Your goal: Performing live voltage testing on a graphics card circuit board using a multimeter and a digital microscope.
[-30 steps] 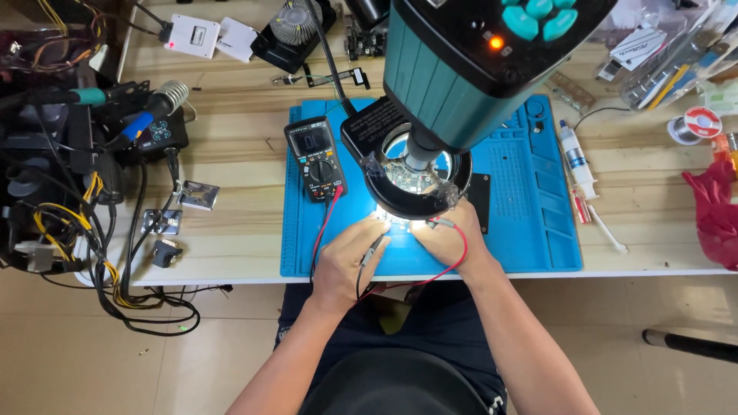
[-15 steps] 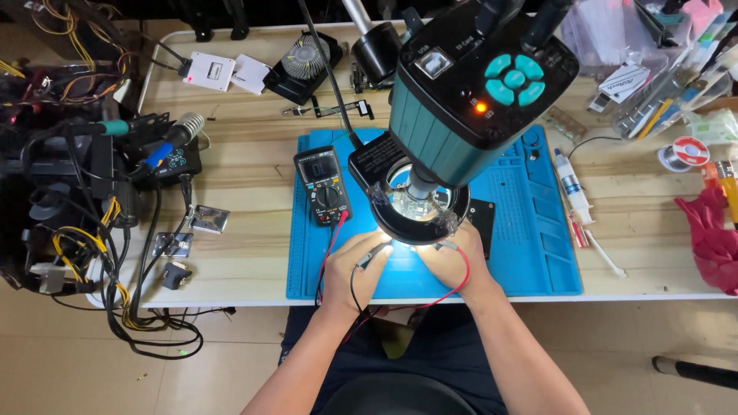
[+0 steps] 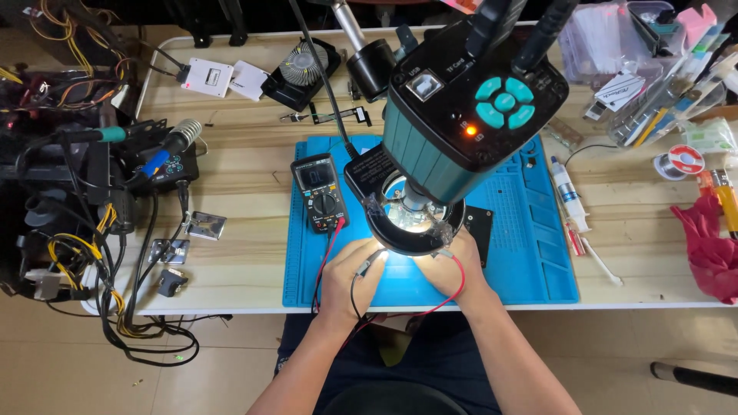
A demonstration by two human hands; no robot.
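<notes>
My left hand [image 3: 350, 275] holds a black test probe with its black lead trailing down off the table edge. My right hand [image 3: 452, 269] holds the red probe; its red lead [image 3: 450, 296] loops under my wrist. Both hands rest on the blue work mat [image 3: 530, 253], fingertips pointing under the lit ring light [image 3: 415, 223] of a teal microscope camera [image 3: 469, 115]. What the probe tips touch is hidden by the ring light. A black multimeter [image 3: 319, 192] lies on the mat just left of the light, with the red lead plugged in.
A soldering station with iron [image 3: 165, 150] and tangled cables [image 3: 84, 253] fill the left. A cooling fan [image 3: 300, 65] and white adapters [image 3: 207, 77] lie at the back. A glue bottle [image 3: 569, 192], solder spool [image 3: 680, 161], red cloth [image 3: 711, 246] and plastic boxes [image 3: 653, 69] sit right.
The view has tilted so more of the table's back shows. Both hands stay under the ring light with the probes; they have shifted only slightly.
</notes>
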